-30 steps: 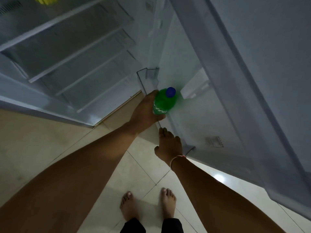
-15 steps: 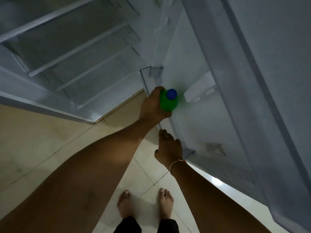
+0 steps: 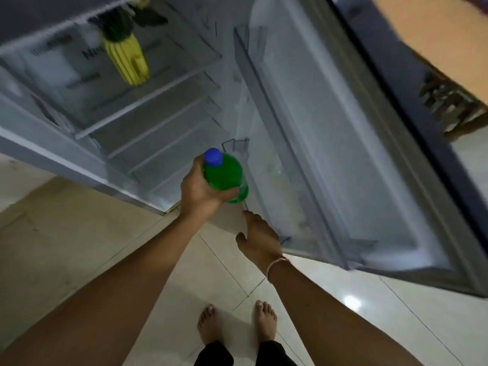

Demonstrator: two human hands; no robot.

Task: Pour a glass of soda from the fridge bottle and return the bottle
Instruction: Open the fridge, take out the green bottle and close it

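Note:
A green soda bottle (image 3: 225, 177) with a blue cap is held upright in my left hand (image 3: 200, 191), which grips its body from the left, clear of the clear lower door bin (image 3: 277, 196). My right hand (image 3: 260, 240) rests on the near edge of the open fridge door (image 3: 343, 154), fingers loosely spread, holding nothing. The fridge body (image 3: 132, 114) stands open on the left with bare glass shelves.
A yellow ridged object (image 3: 126, 59) hangs near the fridge's upper shelf. The open door stretches right and toward me. Pale floor tiles (image 3: 79, 247) lie below, with my bare feet (image 3: 237, 323) near the bottom. A dark carved object (image 3: 449, 107) sits beyond the door.
My left hand has lifted the bottle up out of the lower door bin. The view has tilted upward, showing more of the fridge. My right hand stays at the door's edge.

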